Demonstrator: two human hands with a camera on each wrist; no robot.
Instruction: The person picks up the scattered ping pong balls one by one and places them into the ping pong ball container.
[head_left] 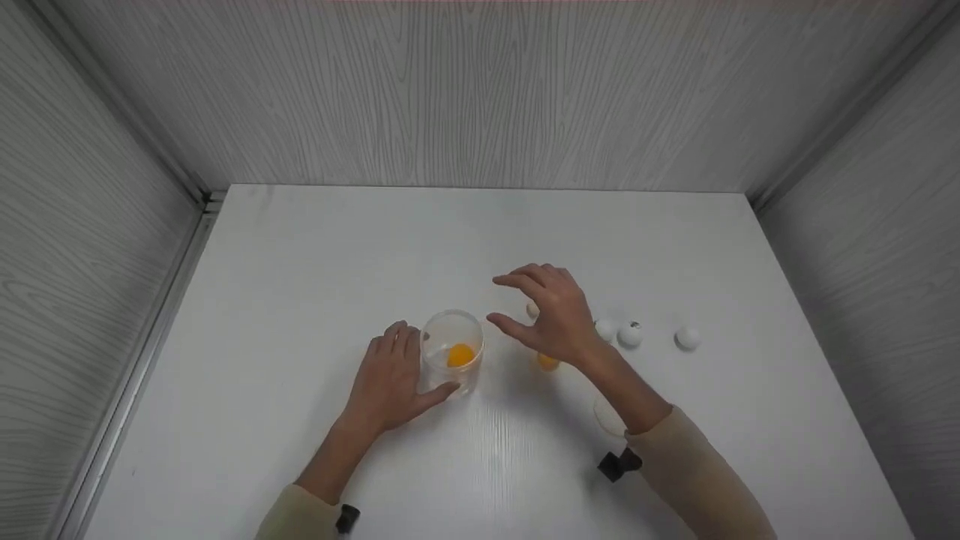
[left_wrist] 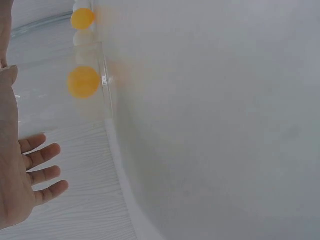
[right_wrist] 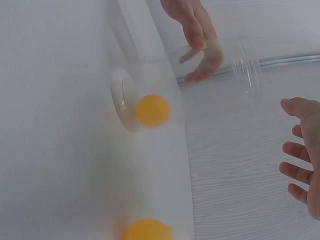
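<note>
Clear plastic cup [head_left: 452, 349] upright mid-table w/ orange ball [head_left: 460, 355] inside, 2nd orange ball [head_left: 547, 362] just right.

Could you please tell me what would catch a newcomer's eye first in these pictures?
Most striking is the bright orange ball inside the clear plastic cup near the middle of the white table, with the left hand resting against the cup's side. Just right of it, the right hand hovers open above a second orange ball. Further right, three small white balls lie in a loose row.
</note>
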